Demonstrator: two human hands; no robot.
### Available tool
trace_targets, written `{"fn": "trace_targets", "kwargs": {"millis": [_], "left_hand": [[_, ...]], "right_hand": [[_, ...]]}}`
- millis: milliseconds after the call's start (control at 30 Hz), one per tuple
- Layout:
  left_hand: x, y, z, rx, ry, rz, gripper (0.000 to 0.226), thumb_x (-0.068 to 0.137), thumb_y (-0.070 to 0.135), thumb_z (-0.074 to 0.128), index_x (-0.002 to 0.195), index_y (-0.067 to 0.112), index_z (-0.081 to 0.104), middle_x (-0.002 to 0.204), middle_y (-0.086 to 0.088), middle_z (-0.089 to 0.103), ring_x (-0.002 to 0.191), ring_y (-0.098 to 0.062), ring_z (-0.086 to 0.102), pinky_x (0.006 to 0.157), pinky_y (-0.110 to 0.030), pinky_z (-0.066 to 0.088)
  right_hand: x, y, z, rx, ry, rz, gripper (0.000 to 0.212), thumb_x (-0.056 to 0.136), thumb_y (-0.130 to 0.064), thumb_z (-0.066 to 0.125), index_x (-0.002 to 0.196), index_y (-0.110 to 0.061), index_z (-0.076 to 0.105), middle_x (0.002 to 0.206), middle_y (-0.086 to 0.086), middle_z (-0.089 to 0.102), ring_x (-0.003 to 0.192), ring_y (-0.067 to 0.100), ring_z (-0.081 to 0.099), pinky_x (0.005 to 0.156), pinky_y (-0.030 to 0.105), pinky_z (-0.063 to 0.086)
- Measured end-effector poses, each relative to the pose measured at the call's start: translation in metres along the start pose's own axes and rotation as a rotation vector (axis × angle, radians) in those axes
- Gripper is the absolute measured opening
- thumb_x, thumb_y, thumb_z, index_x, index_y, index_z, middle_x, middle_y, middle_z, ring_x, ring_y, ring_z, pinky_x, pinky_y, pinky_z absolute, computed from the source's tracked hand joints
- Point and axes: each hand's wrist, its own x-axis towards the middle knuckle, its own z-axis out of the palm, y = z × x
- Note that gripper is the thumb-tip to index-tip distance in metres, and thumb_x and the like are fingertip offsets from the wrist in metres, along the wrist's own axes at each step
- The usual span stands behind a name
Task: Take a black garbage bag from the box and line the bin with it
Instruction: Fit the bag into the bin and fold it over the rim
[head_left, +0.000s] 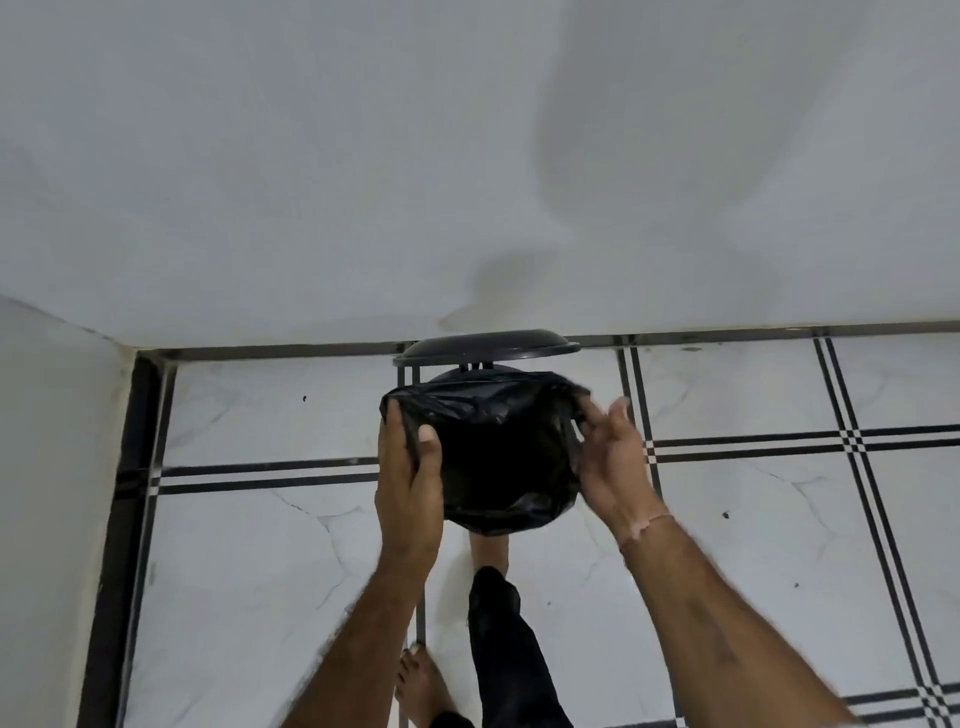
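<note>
A black garbage bag is spread over the mouth of a small pedal bin that stands against the wall; the bag hides the bin's body. The bin's dark round lid stands raised behind it. My left hand grips the bag's left edge, thumb on top and fingers curled round the rim. My right hand holds the bag's right edge, its fingers hooked into the plastic. The box of bags is out of sight.
White marble floor tiles with black stripe borders surround the bin. A white wall rises just behind it, and a corner lies at the left. My bare foot and a black trouser leg stand close in front of the bin.
</note>
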Motion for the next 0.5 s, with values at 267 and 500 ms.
{"fn": "trace_targets", "kwargs": {"millis": [267, 500], "left_hand": [[0.044, -0.074, 0.035, 0.306, -0.081, 0.052, 0.077, 0.096, 0.065, 0.034, 0.165, 0.038, 0.012, 0.171, 0.012, 0.021, 0.151, -0.021, 0.037, 0.116, -0.045, 0.038], [0.099, -0.132, 0.064, 0.453, -0.064, 0.155, 0.087, 0.096, 0.066, 0.035, 0.166, 0.027, 0.001, 0.173, 0.003, 0.011, 0.152, -0.029, 0.033, 0.102, -0.062, 0.051]], "right_hand": [[0.091, 0.048, 0.018, -0.128, -0.038, 0.105, 0.076, 0.102, -0.07, 0.02, 0.153, -0.022, 0.049, 0.149, 0.012, 0.058, 0.13, 0.03, 0.058, 0.099, 0.043, 0.049], [0.15, 0.063, 0.01, -0.236, -0.066, 0.114, 0.068, 0.102, -0.07, 0.023, 0.134, -0.026, 0.064, 0.133, 0.004, 0.069, 0.114, 0.02, 0.065, 0.091, 0.037, 0.052]]}}
